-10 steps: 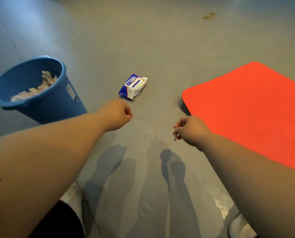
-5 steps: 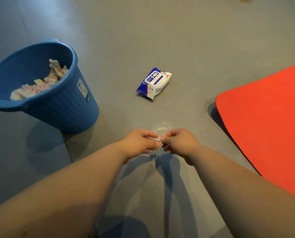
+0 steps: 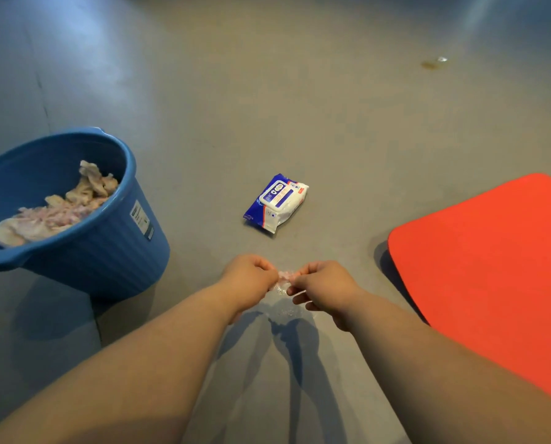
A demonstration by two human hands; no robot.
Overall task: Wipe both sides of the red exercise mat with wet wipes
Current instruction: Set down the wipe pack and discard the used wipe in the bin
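Red mat [image 3: 492, 267] is lying flat on the grey floor at the right of the view, well apart from both hands. The left hand [image 3: 250, 282] and right hand [image 3: 323, 286] are meeting low over the floor, each pinching one end of a small crumpled wipe [image 3: 283, 276] between fingertips. The two-handed pinch is probably serving to pull the sheet open for wiping, though it could equally be balling it for disposal. The pack [image 3: 275, 203] is lying just beyond the hands, between bucket and mat, staying within reach for fresh sheets. The blue bucket [image 3: 107, 251] is standing at the left, holding used wipes [image 3: 59, 209] and evidently acting as the waste bin. How much of the mat is wiped cannot be told.
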